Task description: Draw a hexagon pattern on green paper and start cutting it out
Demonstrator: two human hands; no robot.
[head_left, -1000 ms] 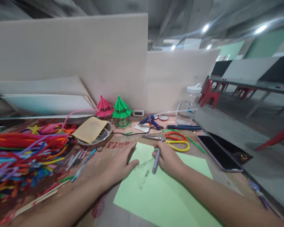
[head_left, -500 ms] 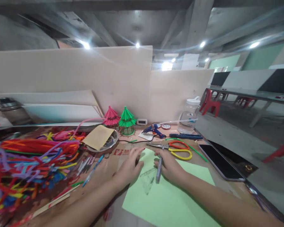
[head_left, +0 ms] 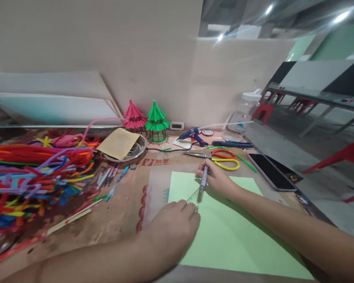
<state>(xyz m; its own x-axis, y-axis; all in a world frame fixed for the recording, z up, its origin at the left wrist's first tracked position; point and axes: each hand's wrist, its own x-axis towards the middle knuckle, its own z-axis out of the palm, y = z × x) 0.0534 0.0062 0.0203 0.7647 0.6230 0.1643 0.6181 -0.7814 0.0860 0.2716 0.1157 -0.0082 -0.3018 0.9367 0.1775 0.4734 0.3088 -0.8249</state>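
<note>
A light green sheet of paper (head_left: 238, 236) lies on the brown table in front of me. My left hand (head_left: 171, 230) rests on its left part, fingers curled down over a clear plastic ruler (head_left: 194, 195) that shows past my fingertips. My right hand (head_left: 216, 181) is closed round a purple pen (head_left: 203, 188), whose tip touches the paper beside the ruler's edge.
A big heap of coloured pipe cleaners (head_left: 32, 169) fills the left. Behind the paper lie scissors (head_left: 221, 159), a blue glue gun (head_left: 191, 135), pink (head_left: 134, 116) and green (head_left: 156, 120) paper pagodas, a metal dish (head_left: 129, 151), a jar (head_left: 242, 118) and a phone (head_left: 271, 171).
My left hand has pulled back toward me along the ruler. My right hand has swung the pen upright against the ruler. The camera has dipped and moved closer.
</note>
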